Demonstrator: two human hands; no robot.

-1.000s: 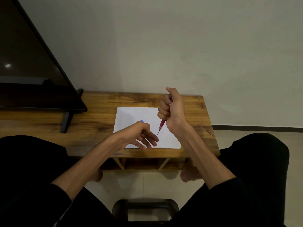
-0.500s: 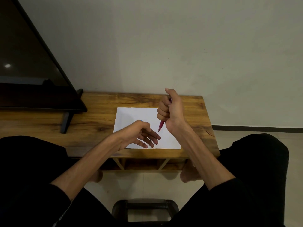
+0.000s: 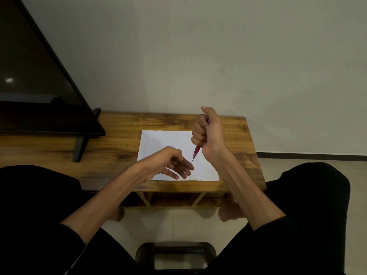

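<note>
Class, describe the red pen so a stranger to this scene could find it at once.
On the wooden table lies a white sheet of paper. Over its right side the right hand grips the red pen in a fist, tip down. It is the only red thing there.

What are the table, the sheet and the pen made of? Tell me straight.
Table: wood or wood-look laminate, matt; brown grain and knots show.
Sheet of paper: plain white, matt, lying flat.
Pen, gripped in the right hand: likely red plastic with a thin dark tip, perhaps metal.
</note>
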